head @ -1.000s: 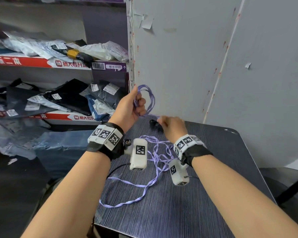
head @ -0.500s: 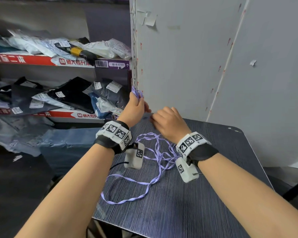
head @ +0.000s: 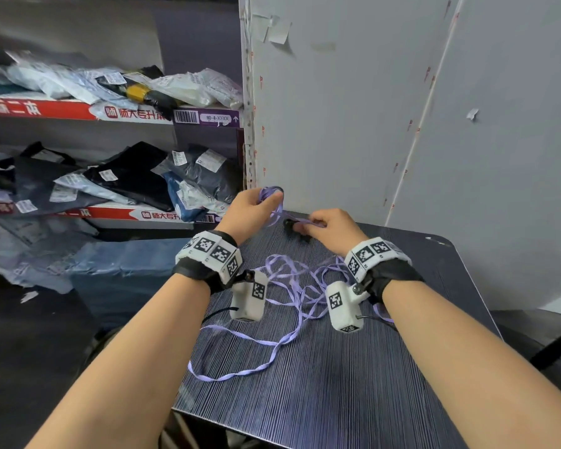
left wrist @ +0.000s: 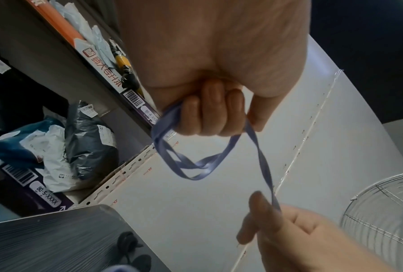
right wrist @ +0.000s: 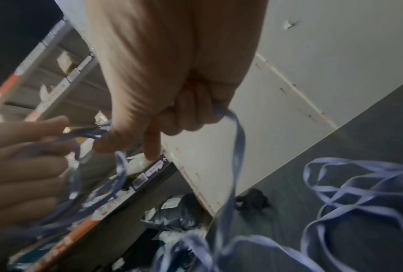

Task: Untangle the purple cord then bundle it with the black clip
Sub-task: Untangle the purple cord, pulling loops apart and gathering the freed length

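We hold our left hand (head: pixel 251 207) raised above the far edge of the dark striped worktop (head: pixel 337 400), its fingers (left wrist: pixel 209 114) curled tightly round a small coil of the purple cord (left wrist: pixel 191 165), with a few loops hanging out below the fist. From that coil one strand runs across to our right hand (head: pixel 332 226), which sits just beside the left and a little lower; there the cord is pinched between thumb and curled fingers (right wrist: pixel 191 114), and it drops from the fist down to the worktop. The rest of the cord lies loose and still tangled on the worktop under and between our wrists, one long loop reaching towards the near left edge. The black clip (head: pixel 292 225) rests on the worktop by the far edge, just under our right hand's fingertips; we cannot tell whether they touch it. Shelves (head: pixel 110 111) of bagged parcels stand to the left, and a grey wall (head: pixel 337 108) behind the worktop.
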